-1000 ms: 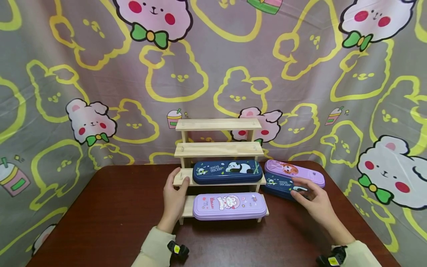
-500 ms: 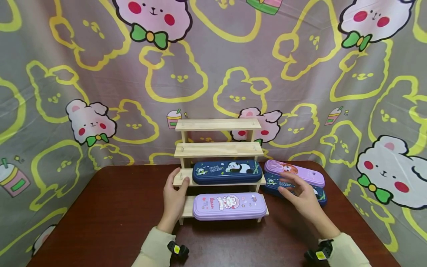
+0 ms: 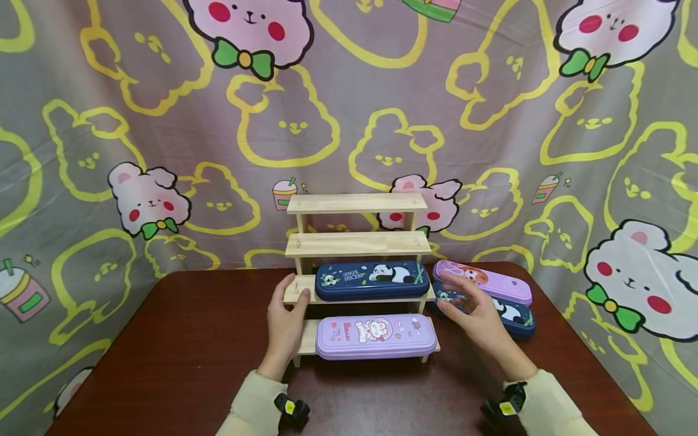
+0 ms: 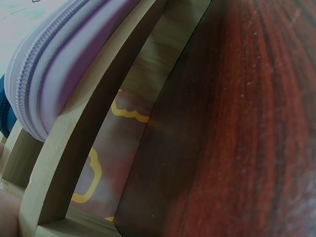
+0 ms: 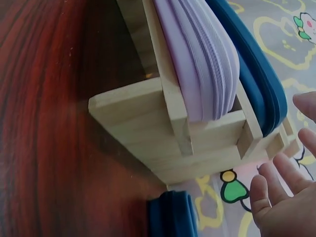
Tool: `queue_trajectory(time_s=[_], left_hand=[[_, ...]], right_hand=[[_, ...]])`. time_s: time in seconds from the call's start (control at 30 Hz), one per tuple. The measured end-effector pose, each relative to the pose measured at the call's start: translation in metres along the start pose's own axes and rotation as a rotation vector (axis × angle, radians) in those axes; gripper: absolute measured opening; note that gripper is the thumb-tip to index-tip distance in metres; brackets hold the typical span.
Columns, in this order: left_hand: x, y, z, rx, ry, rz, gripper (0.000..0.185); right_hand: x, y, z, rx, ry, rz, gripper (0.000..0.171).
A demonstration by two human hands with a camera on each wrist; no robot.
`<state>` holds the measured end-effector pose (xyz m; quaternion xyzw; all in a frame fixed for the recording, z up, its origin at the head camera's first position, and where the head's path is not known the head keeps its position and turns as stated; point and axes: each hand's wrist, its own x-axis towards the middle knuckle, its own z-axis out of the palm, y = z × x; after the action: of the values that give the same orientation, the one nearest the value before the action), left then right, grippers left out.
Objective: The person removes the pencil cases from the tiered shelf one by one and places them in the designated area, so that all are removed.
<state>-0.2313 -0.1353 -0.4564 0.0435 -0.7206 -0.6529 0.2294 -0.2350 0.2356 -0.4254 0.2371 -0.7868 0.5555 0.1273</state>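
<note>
My left hand [image 3: 283, 327] grips the left end of a four-step wooden display rack [image 3: 357, 243], its thumb at the front edge of the second step from the bottom. A navy panda pencil case [image 3: 349, 283] lies on that step. On the lowest step rests a lilac pencil case [image 3: 376, 345] with a cartoon print. My right hand [image 3: 482, 318] hovers right of the rack with loosely spread fingers and nothing in them; the right wrist view shows the fingers [image 5: 289, 173] apart from the rack. Behind it lies a second navy panda pencil case [image 3: 520, 324], partly hidden.
A purple pencil case with a girl print [image 3: 509, 289] lies behind the second navy case on the dark wooden table [image 3: 180, 351]. A patterned curtain [image 3: 338, 91] hangs behind the table and along both sides. The rack's two upper steps hold nothing.
My right hand has moved left, from over the second navy pencil case toward the rack, uncovering more of that case. My left hand and the rack have stayed put.
</note>
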Motion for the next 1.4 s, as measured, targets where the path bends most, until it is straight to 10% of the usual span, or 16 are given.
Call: queue_trajectory(time_s=[0.53,1.4], left_hand=[[0.000,0.000,0.000,-0.011,0.001,-0.001,0.048],[0.001,-0.001,0.000,-0.015,-0.008,0.009,0.049]], right_hand=[[0.018,-0.037,0.021,-0.029,-0.018,0.016,0.059],[0.043,-0.012,0.042,-0.116,-0.080,0.069,0.068]])
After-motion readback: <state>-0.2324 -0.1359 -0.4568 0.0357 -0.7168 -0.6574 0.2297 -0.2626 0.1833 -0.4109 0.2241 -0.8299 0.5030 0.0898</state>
